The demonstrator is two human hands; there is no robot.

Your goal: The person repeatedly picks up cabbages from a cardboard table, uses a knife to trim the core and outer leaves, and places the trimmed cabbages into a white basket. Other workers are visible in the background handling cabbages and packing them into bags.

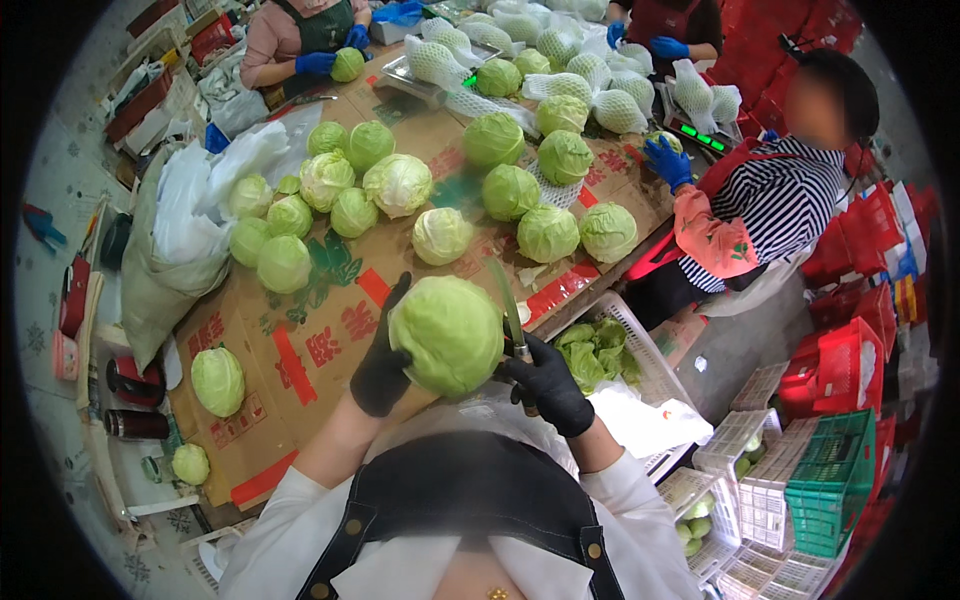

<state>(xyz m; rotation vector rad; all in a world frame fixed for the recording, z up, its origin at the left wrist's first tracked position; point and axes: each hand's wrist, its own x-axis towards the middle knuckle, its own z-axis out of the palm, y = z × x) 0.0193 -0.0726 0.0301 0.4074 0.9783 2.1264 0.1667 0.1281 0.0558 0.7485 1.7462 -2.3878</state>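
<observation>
A pale green cabbage (447,336) is held in front of my apron by my left hand (382,367), which wears a black glove and grips it from the left side. My right hand (553,386), gloved in black too, is closed around the handle of a knife (513,307). The blade points up and away from me, just right of the cabbage. Beyond my hands a loose cabbage (442,236) rests on the cardboard-covered table (405,285). Several more cabbages (398,185) lie behind it, and a single cabbage (218,381) sits apart to my left.
A white crate (660,360) with loose leaves (596,352) stands at my right, near a green crate (829,480). A sack of plastic bags (180,255) leans at the left. Net-wrapped cabbages (562,45) cover the far end. A co-worker (780,187) stands right; others work opposite.
</observation>
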